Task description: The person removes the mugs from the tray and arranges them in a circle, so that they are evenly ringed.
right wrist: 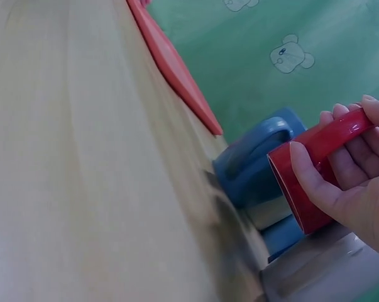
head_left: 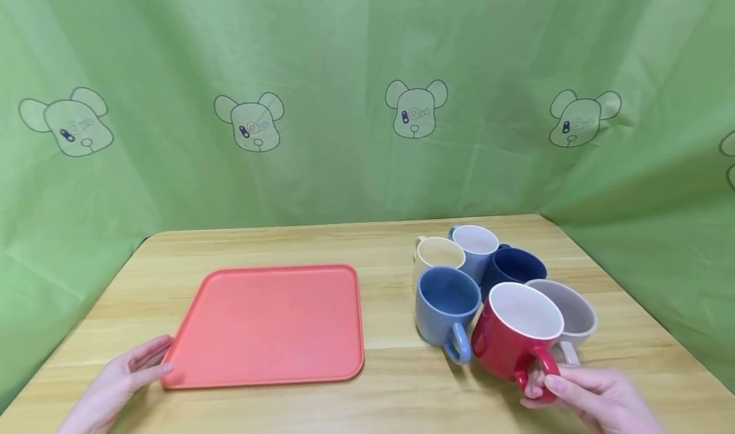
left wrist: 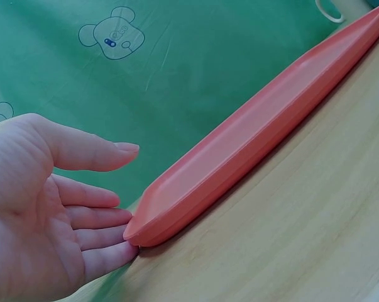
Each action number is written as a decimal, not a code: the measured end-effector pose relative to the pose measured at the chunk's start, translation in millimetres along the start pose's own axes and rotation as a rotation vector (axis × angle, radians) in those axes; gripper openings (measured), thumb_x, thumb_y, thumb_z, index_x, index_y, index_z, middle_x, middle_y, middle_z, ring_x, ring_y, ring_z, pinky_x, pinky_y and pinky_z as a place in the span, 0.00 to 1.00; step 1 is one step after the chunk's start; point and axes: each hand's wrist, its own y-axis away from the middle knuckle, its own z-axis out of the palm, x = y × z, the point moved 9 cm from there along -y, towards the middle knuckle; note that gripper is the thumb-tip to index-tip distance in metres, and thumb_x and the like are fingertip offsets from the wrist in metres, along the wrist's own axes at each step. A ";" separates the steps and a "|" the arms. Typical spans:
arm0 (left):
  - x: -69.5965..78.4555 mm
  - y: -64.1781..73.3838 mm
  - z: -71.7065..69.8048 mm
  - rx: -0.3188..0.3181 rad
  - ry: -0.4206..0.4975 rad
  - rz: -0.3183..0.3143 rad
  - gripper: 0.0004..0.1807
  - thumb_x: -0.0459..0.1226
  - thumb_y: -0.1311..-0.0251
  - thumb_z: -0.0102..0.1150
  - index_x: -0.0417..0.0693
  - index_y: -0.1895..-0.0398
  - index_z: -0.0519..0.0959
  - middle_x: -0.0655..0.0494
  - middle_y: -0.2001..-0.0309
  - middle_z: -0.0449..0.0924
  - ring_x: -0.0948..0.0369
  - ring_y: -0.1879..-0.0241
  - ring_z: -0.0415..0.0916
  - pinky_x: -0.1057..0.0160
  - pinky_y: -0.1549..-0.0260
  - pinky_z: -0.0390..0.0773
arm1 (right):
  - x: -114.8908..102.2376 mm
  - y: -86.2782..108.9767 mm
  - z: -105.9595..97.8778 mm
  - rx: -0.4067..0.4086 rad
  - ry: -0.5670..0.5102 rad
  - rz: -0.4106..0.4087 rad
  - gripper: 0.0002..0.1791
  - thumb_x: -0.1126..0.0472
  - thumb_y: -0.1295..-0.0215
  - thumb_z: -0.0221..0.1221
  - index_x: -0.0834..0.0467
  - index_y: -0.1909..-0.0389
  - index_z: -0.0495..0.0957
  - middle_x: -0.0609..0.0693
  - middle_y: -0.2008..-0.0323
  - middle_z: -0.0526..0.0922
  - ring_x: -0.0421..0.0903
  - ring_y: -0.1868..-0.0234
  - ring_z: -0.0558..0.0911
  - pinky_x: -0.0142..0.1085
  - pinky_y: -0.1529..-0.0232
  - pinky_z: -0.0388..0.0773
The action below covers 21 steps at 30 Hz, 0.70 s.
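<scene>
A red mug [head_left: 505, 348] with a white inside tilts in my right hand [head_left: 597, 392]. The fingers and thumb are curled round its handle [right wrist: 346, 132]. Close behind the red mug stand a blue mug [head_left: 434, 322] on its left and a grey mug [head_left: 580, 339] on its right. At the near left corner of a coral-red tray [head_left: 270, 329], the fingertips of my left hand [head_left: 123, 376] touch the outer edge. Those fingers are extended, and in the left wrist view the thumb [left wrist: 98, 148] stands apart above the rim.
Behind the nearer mugs are a cream mug [head_left: 422, 273], a light blue mug [head_left: 476, 265] with a white inside and a dark blue mug [head_left: 513, 269]. The tray lies flat on the left of the wooden table [head_left: 387, 383]. A green curtain [head_left: 344, 179] with bear-head drawings surrounds the table.
</scene>
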 end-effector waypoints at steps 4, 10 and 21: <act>1.0 -0.3 -0.3 0.003 -0.013 -0.004 0.38 0.38 0.35 0.51 0.24 0.33 0.45 0.33 0.32 0.45 0.44 0.35 0.44 0.43 0.40 0.52 | 9.9 -2.1 0.8 0.009 0.013 0.050 0.18 0.71 0.29 0.40 0.67 0.52 0.79 0.54 0.58 0.84 0.48 0.56 0.81 0.32 0.54 0.77; -3.0 -2.4 -1.1 -0.001 -0.017 -0.005 0.38 0.38 0.35 0.52 0.24 0.33 0.46 0.33 0.32 0.46 0.71 0.44 0.64 0.58 0.42 0.63 | 21.1 -2.7 4.4 -0.012 -0.023 0.094 0.18 0.69 0.28 0.41 0.65 0.51 0.79 0.53 0.57 0.84 0.48 0.56 0.82 0.30 0.54 0.76; -3.2 -2.1 -2.1 -0.002 -0.018 -0.012 0.38 0.38 0.35 0.52 0.24 0.33 0.46 0.33 0.32 0.46 0.86 0.57 0.62 0.73 0.52 0.68 | 33.5 -5.2 14.5 -0.060 -0.157 0.143 0.18 0.68 0.28 0.41 0.63 0.51 0.80 0.53 0.57 0.83 0.47 0.55 0.81 0.35 0.52 0.76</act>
